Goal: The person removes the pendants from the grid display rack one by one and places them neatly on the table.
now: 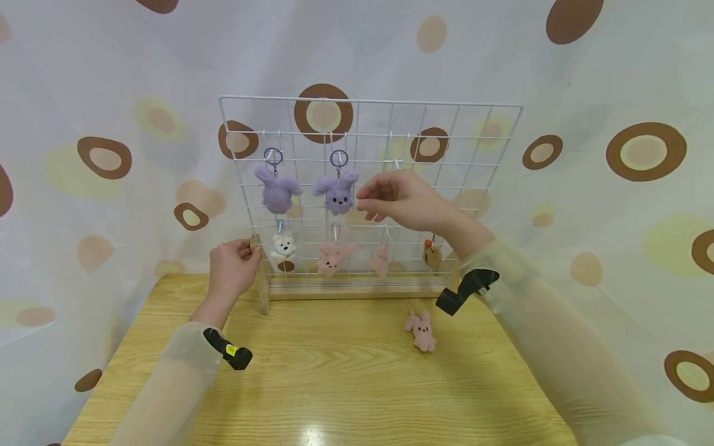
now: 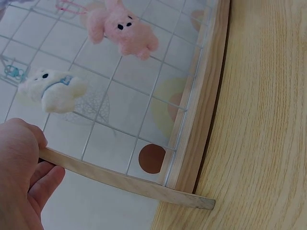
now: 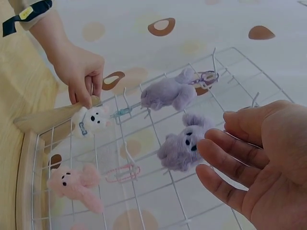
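My left hand (image 1: 233, 266) grips the upper end of the wooden side post (image 2: 124, 186) of a white wire grid rack (image 1: 370, 100). Beside the right-hand purple plush bunny keychain (image 1: 338, 197), my right hand (image 1: 409, 201) hovers with its fingers loosely bent and nothing in them. That bunny hangs face forward from a hook by its ring. Another purple bunny keychain (image 1: 279, 193) hangs to its left, back turned. Below them hang a white plush bear keychain (image 2: 55, 91), a pink bunny keychain (image 2: 125, 29), another pink plush (image 1: 380, 261) and a brown plush (image 1: 432, 254).
A loose pink bunny keychain (image 1: 422, 331) lies on the wooden table (image 1: 334, 371) in front of the rack. Bare white hooks (image 1: 395, 164) stick out of the grid behind my right hand. A patterned curtain (image 1: 586, 93) hangs behind everything.
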`<state>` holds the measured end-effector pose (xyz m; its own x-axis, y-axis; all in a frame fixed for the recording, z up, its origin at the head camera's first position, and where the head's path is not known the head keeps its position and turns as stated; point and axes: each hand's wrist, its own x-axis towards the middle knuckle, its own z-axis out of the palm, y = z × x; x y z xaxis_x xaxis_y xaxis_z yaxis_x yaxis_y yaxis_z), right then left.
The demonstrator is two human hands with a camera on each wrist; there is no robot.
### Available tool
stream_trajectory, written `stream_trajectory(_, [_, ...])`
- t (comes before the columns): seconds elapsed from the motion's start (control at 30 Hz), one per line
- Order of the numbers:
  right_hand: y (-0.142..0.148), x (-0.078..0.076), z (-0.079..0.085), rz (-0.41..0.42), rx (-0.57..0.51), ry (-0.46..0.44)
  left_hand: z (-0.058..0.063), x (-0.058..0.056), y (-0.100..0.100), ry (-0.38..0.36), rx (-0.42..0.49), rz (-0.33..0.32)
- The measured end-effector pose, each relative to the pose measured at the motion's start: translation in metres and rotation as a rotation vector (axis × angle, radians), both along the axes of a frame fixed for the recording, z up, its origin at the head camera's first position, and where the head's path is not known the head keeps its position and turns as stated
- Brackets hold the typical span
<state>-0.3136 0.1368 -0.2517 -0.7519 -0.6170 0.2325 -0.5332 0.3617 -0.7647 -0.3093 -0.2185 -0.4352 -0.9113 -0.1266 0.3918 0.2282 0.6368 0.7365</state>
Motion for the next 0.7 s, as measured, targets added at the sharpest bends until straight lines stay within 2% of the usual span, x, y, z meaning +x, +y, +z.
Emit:
stream_trajectory(0.27, [-0.017,0.006,0.003,0.026,-0.017,-0.008,-0.002,-0.001,-0.001,-0.012,0.0,-0.001])
stream_trajectory(0.47, [-0.029,0.007,0.01,-0.056,-0.016,-0.029,-0.004,-0.002,-0.001,-0.002,-0.008,0.01])
stream_trajectory(0.7, [-0.04,0.001,0.017,-0.162,-0.064,-0.018,-0.004,-0.003,-0.002,0.003,-0.01,0.012])
